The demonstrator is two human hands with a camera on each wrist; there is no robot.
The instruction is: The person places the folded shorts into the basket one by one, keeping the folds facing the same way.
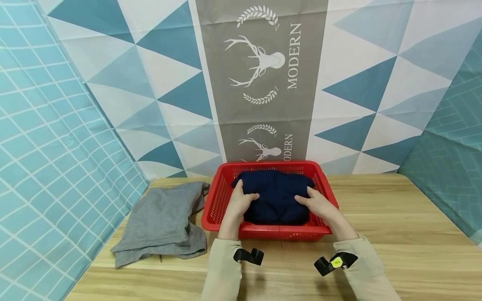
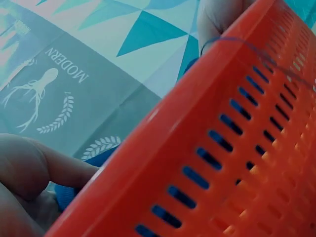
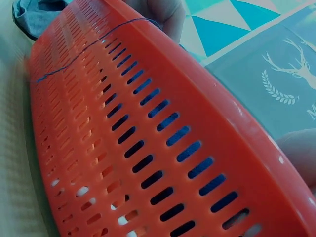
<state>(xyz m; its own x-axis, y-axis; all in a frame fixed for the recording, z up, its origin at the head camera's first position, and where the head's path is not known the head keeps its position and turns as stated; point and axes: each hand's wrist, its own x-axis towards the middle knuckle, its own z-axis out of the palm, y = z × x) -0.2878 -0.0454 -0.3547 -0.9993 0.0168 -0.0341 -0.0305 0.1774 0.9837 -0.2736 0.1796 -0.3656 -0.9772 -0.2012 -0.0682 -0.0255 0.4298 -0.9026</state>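
Observation:
A folded navy blue garment (image 1: 276, 196) lies inside a red plastic basket (image 1: 286, 232); what kind of garment cannot be told. At its left side, my left hand (image 1: 239, 201) grips the cloth with the thumb on top. My right hand (image 1: 317, 203) holds the opposite side in the same way, thumb over the upper face. Some fingers of both hands are hidden by the cloth. In the left wrist view, the basket wall (image 2: 197, 133) covers most of the garment. Blue cloth shows through the slots of the basket (image 3: 163, 148) in the right wrist view.
Left of the basket, a grey garment (image 1: 162, 221) lies on the wooden table (image 1: 399, 234). A patterned cloth backdrop (image 1: 263, 83) rises right behind the basket. A dark thread (image 3: 94, 44) hangs over the basket's rim.

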